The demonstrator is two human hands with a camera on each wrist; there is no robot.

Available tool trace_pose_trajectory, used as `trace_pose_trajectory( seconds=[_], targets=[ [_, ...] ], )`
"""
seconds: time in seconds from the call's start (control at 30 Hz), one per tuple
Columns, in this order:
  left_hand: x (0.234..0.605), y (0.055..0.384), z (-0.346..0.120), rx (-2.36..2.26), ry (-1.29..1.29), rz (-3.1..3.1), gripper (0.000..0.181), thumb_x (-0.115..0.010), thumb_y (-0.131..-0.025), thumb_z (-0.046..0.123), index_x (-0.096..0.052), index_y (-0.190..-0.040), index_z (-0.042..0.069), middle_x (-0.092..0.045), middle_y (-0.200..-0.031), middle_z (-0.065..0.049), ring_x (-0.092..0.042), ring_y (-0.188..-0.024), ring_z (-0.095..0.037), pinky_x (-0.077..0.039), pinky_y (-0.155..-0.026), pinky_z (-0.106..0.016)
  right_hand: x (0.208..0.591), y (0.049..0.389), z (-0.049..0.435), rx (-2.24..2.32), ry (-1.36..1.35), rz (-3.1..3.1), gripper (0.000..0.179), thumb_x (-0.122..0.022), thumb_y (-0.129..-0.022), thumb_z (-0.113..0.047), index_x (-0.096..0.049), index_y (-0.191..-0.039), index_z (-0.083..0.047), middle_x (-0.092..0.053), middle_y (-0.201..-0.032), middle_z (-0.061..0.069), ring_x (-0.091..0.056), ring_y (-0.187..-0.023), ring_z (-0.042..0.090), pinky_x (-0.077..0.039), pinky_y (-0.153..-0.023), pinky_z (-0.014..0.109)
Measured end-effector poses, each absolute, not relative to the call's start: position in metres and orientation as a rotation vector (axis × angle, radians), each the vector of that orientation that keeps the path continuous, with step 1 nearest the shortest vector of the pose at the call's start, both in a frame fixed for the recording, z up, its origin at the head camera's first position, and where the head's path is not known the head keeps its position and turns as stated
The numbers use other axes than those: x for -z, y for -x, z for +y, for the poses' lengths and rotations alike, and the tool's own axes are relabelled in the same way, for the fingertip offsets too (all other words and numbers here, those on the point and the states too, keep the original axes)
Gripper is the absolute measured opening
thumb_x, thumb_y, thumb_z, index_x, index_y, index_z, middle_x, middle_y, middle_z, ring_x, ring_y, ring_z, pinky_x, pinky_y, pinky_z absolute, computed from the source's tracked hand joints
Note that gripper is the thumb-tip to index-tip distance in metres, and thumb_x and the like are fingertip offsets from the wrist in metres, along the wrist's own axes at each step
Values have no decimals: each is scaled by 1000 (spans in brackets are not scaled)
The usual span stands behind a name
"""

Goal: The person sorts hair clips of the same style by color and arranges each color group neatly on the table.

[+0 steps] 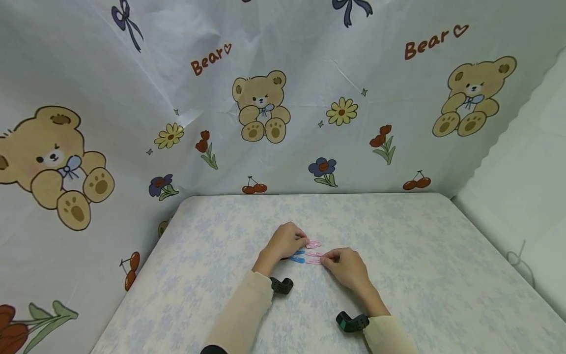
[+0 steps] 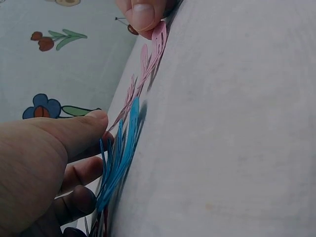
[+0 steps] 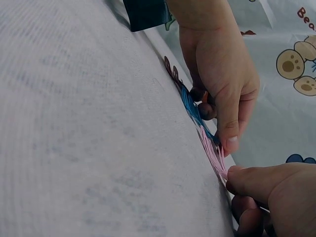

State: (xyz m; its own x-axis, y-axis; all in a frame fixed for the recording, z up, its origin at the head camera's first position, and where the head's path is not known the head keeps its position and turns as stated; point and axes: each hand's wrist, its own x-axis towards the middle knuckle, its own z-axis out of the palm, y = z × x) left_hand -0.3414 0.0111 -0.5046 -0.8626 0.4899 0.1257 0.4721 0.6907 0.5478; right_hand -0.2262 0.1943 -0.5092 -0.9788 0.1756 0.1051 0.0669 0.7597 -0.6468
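Pink snap hair clips (image 1: 314, 254) lie in a column on the table, beside a column of blue hair clips (image 1: 298, 260). My left hand (image 1: 287, 241) reaches over the blue clips and pinches the left end of the farthest pink clip between thumb and forefinger. From the other side, my right hand (image 1: 347, 268) pinches the right end of the nearest pink clip. Dark brownish clips (image 3: 170, 69) lie past the blue ones in the right wrist view; in the head view my left hand mostly hides them.
The table (image 1: 212, 246) has a pale, blue-mottled cover. Behind it and on the left hangs a curtain (image 1: 309, 64) printed with bears and flowers. White sheeting (image 1: 530, 206) with a thin cord stands on the right. Black bands (image 1: 352, 322) sit on both wrists.
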Motion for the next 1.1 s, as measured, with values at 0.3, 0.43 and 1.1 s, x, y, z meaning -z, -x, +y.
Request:
trace_pose_trajectory(
  seconds=[0.3,0.43,1.1],
  targets=[
    [501,339,11,-916,-805,2848,15,-68,-96,35,-80,-97,26,-65,-102,6,-59,-94,-9,-51,-87,-35,509,227,194,-1023,181,-2785,9,-75,-89,-29,-79,-89,-21,-74,-85,-4,-59,-74,10,-46,-62,31],
    [500,339,11,-919,-804,2844,14,-69,-96,34,-80,-96,27,-65,-103,6,-59,-94,-10,-52,-88,-35,509,228,194,-1030,170,-2774,9,-74,-90,-28,-79,-90,-21,-73,-85,-4,-57,-71,10,-44,-62,30],
    [491,340,7,-950,-816,2871,19,-68,-96,39,-80,-104,26,-66,-106,4,-62,-100,-15,-53,-91,-40,497,225,196,-1094,110,-2673,7,-73,-91,-26,-77,-94,-21,-72,-91,-3,-51,-65,11,-42,-58,26]
  ],
)
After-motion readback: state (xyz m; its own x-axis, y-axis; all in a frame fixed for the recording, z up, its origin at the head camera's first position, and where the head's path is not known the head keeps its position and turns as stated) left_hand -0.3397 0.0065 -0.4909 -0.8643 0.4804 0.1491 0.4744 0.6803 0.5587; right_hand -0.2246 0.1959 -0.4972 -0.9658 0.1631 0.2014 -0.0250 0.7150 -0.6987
